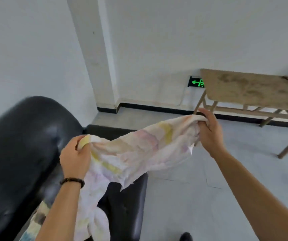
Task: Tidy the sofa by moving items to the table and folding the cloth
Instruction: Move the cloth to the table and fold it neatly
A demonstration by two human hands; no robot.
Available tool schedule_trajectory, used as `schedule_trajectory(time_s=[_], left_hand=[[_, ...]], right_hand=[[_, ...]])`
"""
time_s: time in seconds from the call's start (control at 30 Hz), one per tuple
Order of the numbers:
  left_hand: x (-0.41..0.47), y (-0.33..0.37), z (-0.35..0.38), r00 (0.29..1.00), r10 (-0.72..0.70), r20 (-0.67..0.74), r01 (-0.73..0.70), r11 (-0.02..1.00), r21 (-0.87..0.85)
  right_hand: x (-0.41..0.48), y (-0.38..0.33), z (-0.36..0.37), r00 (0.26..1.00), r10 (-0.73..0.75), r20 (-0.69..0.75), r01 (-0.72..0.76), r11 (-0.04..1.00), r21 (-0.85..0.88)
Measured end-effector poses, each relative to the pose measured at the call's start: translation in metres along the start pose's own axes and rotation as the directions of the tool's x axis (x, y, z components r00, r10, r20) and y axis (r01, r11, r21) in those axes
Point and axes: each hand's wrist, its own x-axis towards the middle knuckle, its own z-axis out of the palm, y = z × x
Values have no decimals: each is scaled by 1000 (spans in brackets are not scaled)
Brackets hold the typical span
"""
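Now our left grip (75, 157) curls round one bunched corner of the cloth (131, 150) and our right grip (209, 131) pinches the far end, so the cloth hangs stretched between them above the sofa (26, 136), its tail trailing toward the seat. The desk (244, 87) stands well apart. We judge the fold could come out skewed, since both ends are bunched and the tail hangs loose.

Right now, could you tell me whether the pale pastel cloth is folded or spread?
Unfolded: the pale pastel cloth hangs rumpled between the left hand and right hand, both gripping it.
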Motion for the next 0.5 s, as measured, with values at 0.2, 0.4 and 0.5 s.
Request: schedule_trajectory(time_s=[0.2,0.4,0.5], left_hand=[[-39,84,76,883,177,434,-260,956,139],[-132,137,189,675,134,726,-536,765,357],[-189,163,250,631,56,774,-532,757,380]], right_hand=[[4,-31,-101,996,74,53,-90,894,439],[9,-70,-212,984,-177,-2,144,793,592],[14,-67,-276,970,-237,-59,216,720,660]])
